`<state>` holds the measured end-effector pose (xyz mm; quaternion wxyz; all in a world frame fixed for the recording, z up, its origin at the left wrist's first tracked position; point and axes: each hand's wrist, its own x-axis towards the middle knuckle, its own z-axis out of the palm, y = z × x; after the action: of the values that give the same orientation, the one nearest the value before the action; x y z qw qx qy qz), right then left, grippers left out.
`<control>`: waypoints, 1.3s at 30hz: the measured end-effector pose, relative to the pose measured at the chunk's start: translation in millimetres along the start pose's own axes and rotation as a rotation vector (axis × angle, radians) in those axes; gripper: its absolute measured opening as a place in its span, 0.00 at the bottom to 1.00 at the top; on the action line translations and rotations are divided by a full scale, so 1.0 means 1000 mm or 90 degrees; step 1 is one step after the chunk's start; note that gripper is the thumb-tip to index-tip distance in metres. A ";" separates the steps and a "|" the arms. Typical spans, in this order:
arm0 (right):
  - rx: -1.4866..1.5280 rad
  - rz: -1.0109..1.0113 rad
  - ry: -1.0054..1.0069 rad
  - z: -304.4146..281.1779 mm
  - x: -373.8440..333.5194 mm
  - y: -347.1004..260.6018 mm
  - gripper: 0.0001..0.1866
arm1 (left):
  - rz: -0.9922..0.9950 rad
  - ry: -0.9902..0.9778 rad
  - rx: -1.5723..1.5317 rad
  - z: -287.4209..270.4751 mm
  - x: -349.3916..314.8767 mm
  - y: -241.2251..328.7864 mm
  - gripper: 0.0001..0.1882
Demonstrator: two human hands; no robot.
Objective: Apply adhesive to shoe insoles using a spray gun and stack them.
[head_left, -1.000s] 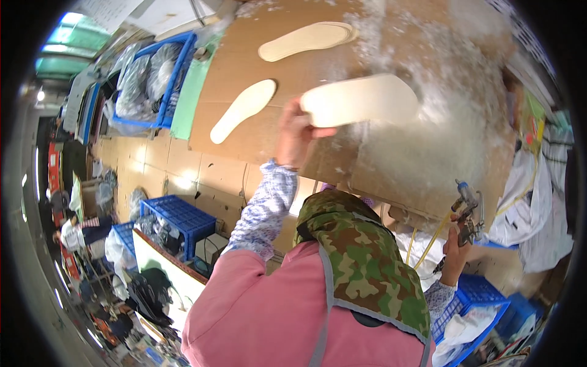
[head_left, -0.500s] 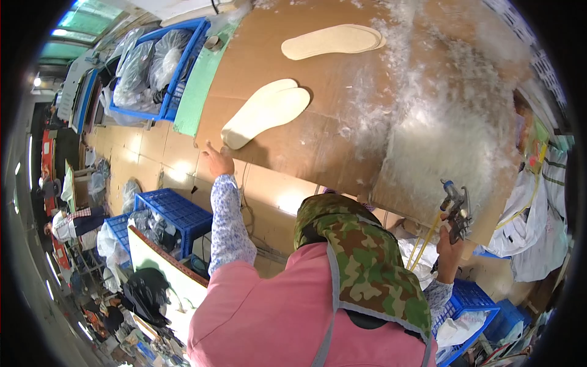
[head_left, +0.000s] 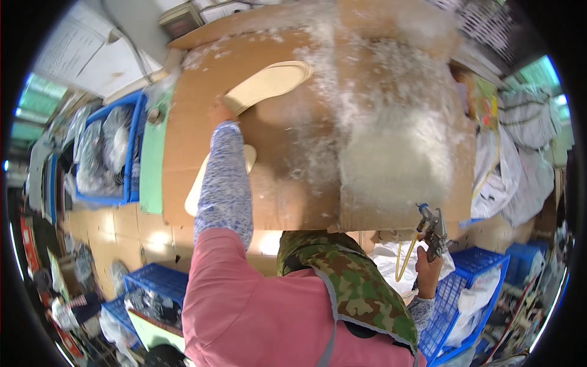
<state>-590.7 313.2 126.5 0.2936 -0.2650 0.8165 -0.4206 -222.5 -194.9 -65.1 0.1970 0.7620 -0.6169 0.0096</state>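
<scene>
My left hand [head_left: 224, 111] reaches across the cardboard to the narrow end of a cream shoe insole pair [head_left: 269, 84], lying one over the other. Its fingers are blurred but appear closed on that end. Below my left sleeve lies a second cream insole pair [head_left: 197, 185], partly hidden by the forearm. My right hand [head_left: 429, 269] grips a metal spray gun [head_left: 435, 231] past the near edge of the cardboard, nozzle end up. A yellow hose [head_left: 403, 263] hangs from the gun. Whether a finger is on the trigger cannot be made out.
The cardboard-covered table [head_left: 287, 202] carries whitish fibrous residue [head_left: 397, 165] on its right half. At left, a blue crate [head_left: 131, 153] holds plastic bags beside a green strip [head_left: 156, 177]. A blue basket [head_left: 449, 306] stands near my right arm, white sacks [head_left: 498, 177] at the right.
My left hand has moved forward from the table's near edge to the far insole pair. The view has shifted and turned. The spray gun stays in my right hand.
</scene>
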 end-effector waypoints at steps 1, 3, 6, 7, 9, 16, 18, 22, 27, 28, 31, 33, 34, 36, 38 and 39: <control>0.001 0.014 0.012 -0.004 -0.005 0.001 0.14 | -0.036 -0.079 0.021 0.008 0.005 -0.004 0.27; 0.022 0.045 0.041 -0.009 -0.012 0.005 0.14 | 0.041 -0.010 0.214 0.016 0.010 -0.009 0.27; -0.034 0.023 0.054 -0.017 -0.012 0.012 0.13 | 0.153 0.076 0.292 -0.007 0.012 -0.003 0.21; -0.053 0.016 0.058 -0.019 -0.012 0.014 0.13 | 0.265 0.054 0.278 -0.029 0.015 0.004 0.15; -0.033 0.028 0.048 -0.026 -0.011 0.017 0.13 | 0.032 -0.268 -0.591 -0.081 0.005 0.033 0.11; 0.026 0.042 0.016 -0.052 0.006 0.020 0.13 | 0.175 -0.440 -0.926 -0.208 -0.145 0.167 0.12; 0.054 0.030 0.005 -0.057 0.011 0.025 0.13 | 0.094 -0.603 -0.959 -0.196 -0.187 0.198 0.14; 0.097 -0.023 -0.036 -0.063 0.022 0.035 0.13 | -0.009 -0.724 -0.813 -0.138 -0.272 0.230 0.12; -0.019 -0.061 -0.152 -0.052 0.030 0.029 0.16 | -0.049 -0.689 -0.754 -0.089 -0.319 0.204 0.16; -0.030 -0.052 -0.169 -0.048 0.031 0.025 0.16 | -0.064 -0.686 -0.745 -0.085 -0.322 0.197 0.18; -0.037 -0.168 -0.226 -0.036 0.031 0.009 0.19 | -0.097 -0.713 -0.781 -0.081 -0.322 0.185 0.20; -0.031 -0.156 -0.268 -0.028 0.034 0.000 0.19 | -0.121 -0.704 -0.781 -0.081 -0.322 0.184 0.21; -0.014 -0.172 -0.287 -0.025 0.035 -0.003 0.19 | -0.113 -0.707 -0.814 -0.082 -0.321 0.184 0.22; -0.023 -0.168 -0.313 -0.022 0.037 -0.009 0.19 | -0.137 -0.704 -0.796 -0.083 -0.321 0.184 0.22; -0.015 -0.149 -0.332 -0.020 0.038 -0.012 0.17 | -0.145 -0.703 -0.796 -0.084 -0.322 0.184 0.23; -0.022 -0.150 -0.340 -0.019 0.039 -0.013 0.17 | -0.142 -0.706 -0.795 -0.084 -0.321 0.184 0.23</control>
<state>-628.7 290.0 136.3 0.4427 -0.4642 0.6810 -0.3533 -453.6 102.6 -17.2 0.2503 0.4640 -0.4371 -0.7287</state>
